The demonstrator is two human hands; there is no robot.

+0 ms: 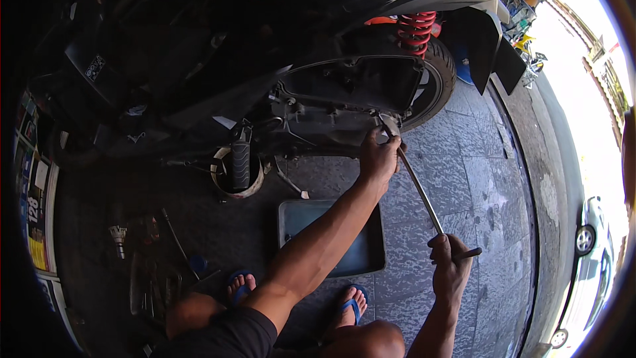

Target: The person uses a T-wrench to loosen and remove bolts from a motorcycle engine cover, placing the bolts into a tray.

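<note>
A long wrench (420, 191) with a slim steel shaft slants between my hands, its upper end at the lower rear edge of a scooter's engine case (331, 119). My left hand (379, 159) is closed around the wrench near that upper end, and its fingers partly cover the tip. Lower right, my right hand (449, 265) grips the other end, where a dark handle piece sticks out past the fingers. Whether the wrench sits on a bolt is too small to tell. Above the hands, the case has a wide dark recess (358, 83).
A shallow tray (381, 238) lies on the floor under my left forearm. Beside it stand a round bucket (228, 192) below a black pedal and, farther left, loose tools (119, 240). The rear wheel (445, 76) and red spring (416, 32) are behind the case.
</note>
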